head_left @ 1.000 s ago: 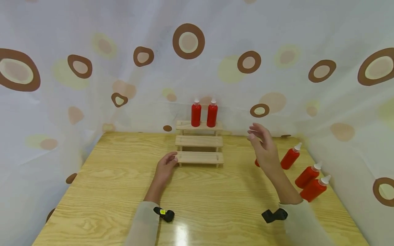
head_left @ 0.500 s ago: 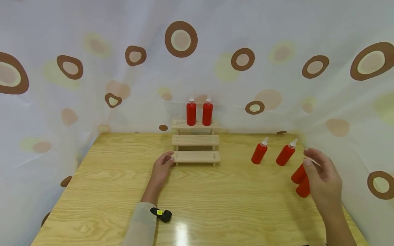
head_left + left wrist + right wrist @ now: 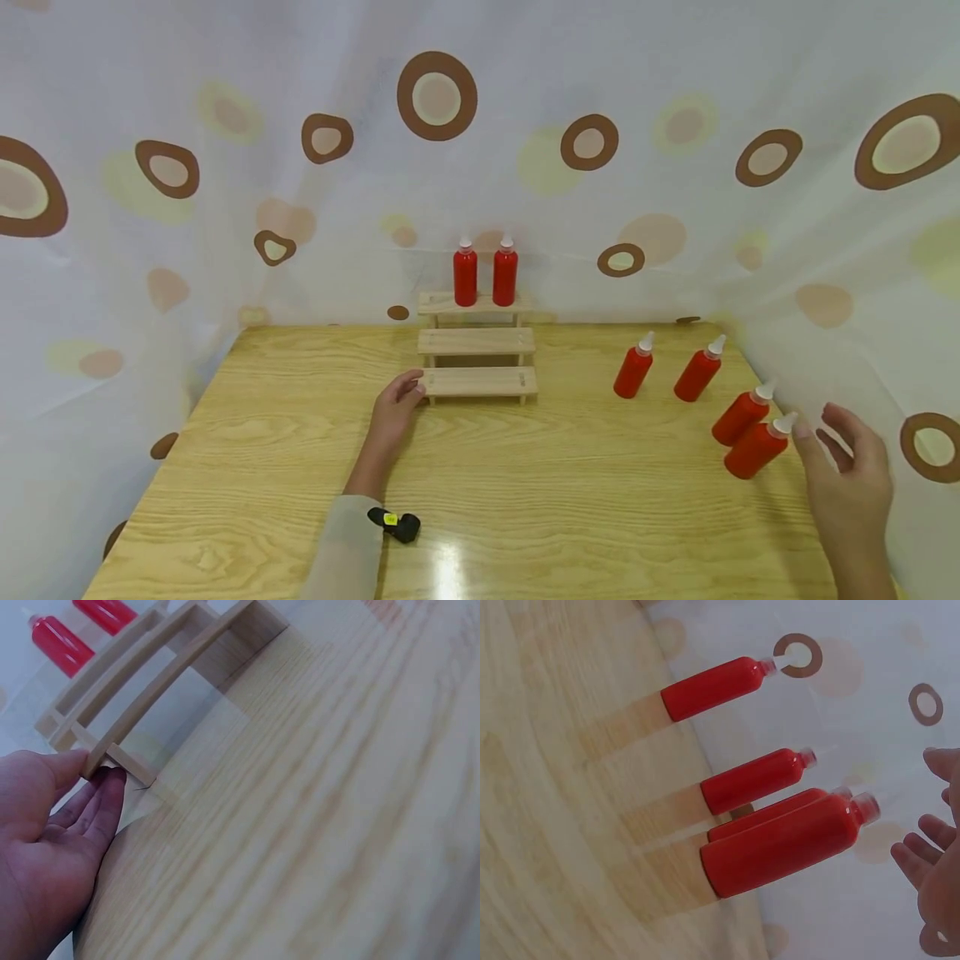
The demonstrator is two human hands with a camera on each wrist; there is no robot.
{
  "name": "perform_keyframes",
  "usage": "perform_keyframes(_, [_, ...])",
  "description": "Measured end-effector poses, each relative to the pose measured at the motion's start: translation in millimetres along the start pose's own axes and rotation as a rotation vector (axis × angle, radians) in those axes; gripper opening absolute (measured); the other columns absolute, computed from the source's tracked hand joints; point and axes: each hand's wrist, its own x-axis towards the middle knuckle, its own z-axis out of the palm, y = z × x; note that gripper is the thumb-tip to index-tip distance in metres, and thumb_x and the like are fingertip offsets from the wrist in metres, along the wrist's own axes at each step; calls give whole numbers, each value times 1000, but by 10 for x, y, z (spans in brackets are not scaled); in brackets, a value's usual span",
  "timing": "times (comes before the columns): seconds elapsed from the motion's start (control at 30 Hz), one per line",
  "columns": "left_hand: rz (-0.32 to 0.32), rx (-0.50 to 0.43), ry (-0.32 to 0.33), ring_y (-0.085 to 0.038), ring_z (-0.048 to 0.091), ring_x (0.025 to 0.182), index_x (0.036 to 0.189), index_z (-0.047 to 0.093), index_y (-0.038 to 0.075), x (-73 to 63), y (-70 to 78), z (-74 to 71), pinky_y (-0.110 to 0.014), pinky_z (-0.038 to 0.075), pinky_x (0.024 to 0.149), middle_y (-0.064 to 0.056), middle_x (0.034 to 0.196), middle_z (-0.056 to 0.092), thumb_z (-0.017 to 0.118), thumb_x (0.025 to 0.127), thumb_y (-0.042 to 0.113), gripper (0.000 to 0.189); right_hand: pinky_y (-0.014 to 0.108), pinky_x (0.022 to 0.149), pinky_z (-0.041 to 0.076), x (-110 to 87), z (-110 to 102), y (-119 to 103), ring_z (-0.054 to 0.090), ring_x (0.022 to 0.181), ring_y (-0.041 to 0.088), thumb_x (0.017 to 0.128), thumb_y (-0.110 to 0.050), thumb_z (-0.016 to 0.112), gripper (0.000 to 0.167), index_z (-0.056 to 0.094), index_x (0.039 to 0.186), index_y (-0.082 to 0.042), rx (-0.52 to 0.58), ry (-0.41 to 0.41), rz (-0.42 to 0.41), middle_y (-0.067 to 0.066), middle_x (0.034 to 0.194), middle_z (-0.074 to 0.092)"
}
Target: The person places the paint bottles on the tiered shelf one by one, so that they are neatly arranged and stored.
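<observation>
A three-step wooden display rack [image 3: 480, 382] stands on the table. My left hand [image 3: 394, 414] pinches the left end of its lowest step; in the left wrist view the thumb [image 3: 66, 766] lies on top and the fingers reach beneath. Two red squeeze bottles with white nozzle caps, a left one [image 3: 465, 279] and a right one [image 3: 505, 279], stand on the top step. My right hand [image 3: 851, 487] hovers at the right with parted fingers, holding nothing. Its thumb is close to the nozzle of the nearest red bottle [image 3: 756, 448], which overlaps another bottle [image 3: 738, 417].
Two more red bottles, one nearer the rack [image 3: 633, 369] and one farther right [image 3: 697, 372], stand on the wooden table [image 3: 570, 500]. A patterned white sheet [image 3: 510, 100] rises behind the table and along both sides.
My right hand has moved right and toward me, from beside the leftmost loose bottle to past the nearest one. The left hand stays on the rack. The head view has shifted slightly.
</observation>
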Motion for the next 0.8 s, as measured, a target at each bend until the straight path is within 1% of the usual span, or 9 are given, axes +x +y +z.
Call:
perform_keyframes(0.13, [4,3,5,-28,51,125,140,58,7,0,0,5,-45,47,110,-17,140,51,57,104,16,37,-4,78,44,20,-2,173,52,114,-5,97,-23,69,63,41,153,-21,18,-85,115,-18,134,47])
perform_keyframes(0.17, [7,1,11,-28,52,125,140,58,8,23,-37,8,-44,47,109,-17,140,51,57,104,16,37,-4,77,43,16,6,207,52,114,-6,97,-23,69,64,40,153,-22,35,-99,123,-18,133,48])
perform_keyframes(0.27, [12,0,18,-28,53,122,138,59,7,24,-38,19,-42,49,107,-17,137,53,58,104,15,36,-4,77,45,3,40,285,53,112,-7,94,-17,72,62,44,149,-20,135,-126,118,-19,126,51])
perform_keyframes(0.37, [8,-5,17,-28,54,121,138,59,8,21,-42,21,-43,49,107,-17,136,53,58,103,15,36,-3,77,46,6,75,360,53,109,-7,93,-13,73,60,46,146,-20,176,-145,120,-19,122,51])
perform_keyframes(0.4, [6,-5,15,-28,54,121,138,59,8,18,-42,19,-43,49,107,-17,136,53,58,104,15,36,-3,76,46,9,88,383,52,109,-7,93,-13,73,60,45,146,-20,165,-149,120,-20,123,51])
perform_keyframes(0.47, [5,-7,15,-28,53,122,138,59,8,18,-44,16,-44,48,108,-17,136,53,58,103,15,36,-3,78,46,15,117,414,51,113,-6,94,-17,72,62,42,148,-19,79,-154,116,-20,126,49])
perform_keyframes(0.63, [9,-16,18,-27,53,121,138,59,7,12,-42,12,-45,48,108,-17,135,53,58,104,15,36,-2,91,42,24,177,441,45,129,2,98,-29,67,72,30,157,-15,-132,-168,95,-2,146,43])
perform_keyframes(0.7, [9,-19,19,-27,53,120,138,59,7,11,-36,9,-45,48,108,-17,135,53,58,104,15,36,-1,94,41,22,194,441,44,132,4,98,-30,67,73,28,158,-15,-155,-170,88,4,150,41])
perform_keyframes(0.8, [7,-18,15,-27,53,121,139,59,8,8,-26,2,-45,48,108,-17,135,53,58,104,17,36,-1,94,40,14,212,434,45,131,4,98,-30,67,72,29,157,-15,-167,-161,76,6,151,42])
